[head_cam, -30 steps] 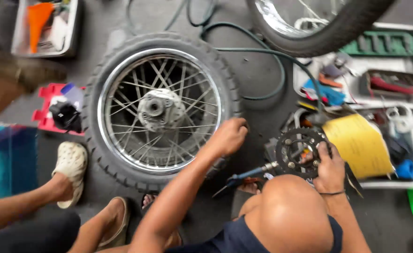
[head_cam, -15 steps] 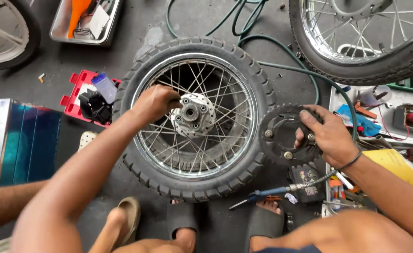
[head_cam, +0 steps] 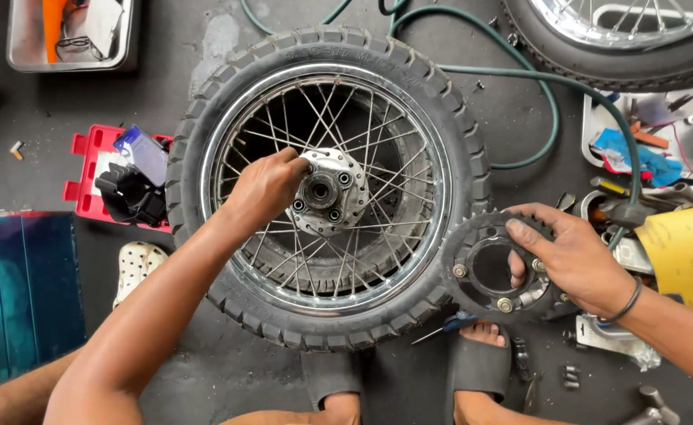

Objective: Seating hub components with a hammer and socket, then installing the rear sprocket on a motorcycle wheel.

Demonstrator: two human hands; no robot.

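A spoked motorcycle wheel [head_cam: 327, 189] lies flat on the workshop floor [head_cam: 173, 47] in the middle of the frame, tyre on, its metal hub [head_cam: 327, 191] facing up with the stud holes showing. The left hand [head_cam: 266, 187] rests on the left edge of that hub, fingers curled down onto it, steadying it rather than gripping anything loose. The right hand [head_cam: 571, 256], at the right of the frame, holds a dark toothed sprocket [head_cam: 492, 267] by its rim, thumb through the centre opening and fingers closed over the top edge; the sprocket leans on the tyre's right side, just beside the person's sandalled feet [head_cam: 476, 366].

It looks to me as if the sprocket is off the hub and the fitting step is in hand. Bringing it across would call for lining its bolt holes up with the hub's holes and laying it flat.

A green hose [head_cam: 547, 110] loops across the upper right, a red tool case [head_cam: 86, 169] sits at the left, and a screwdriver [head_cam: 441, 327] lies under the tyre's lower right edge.
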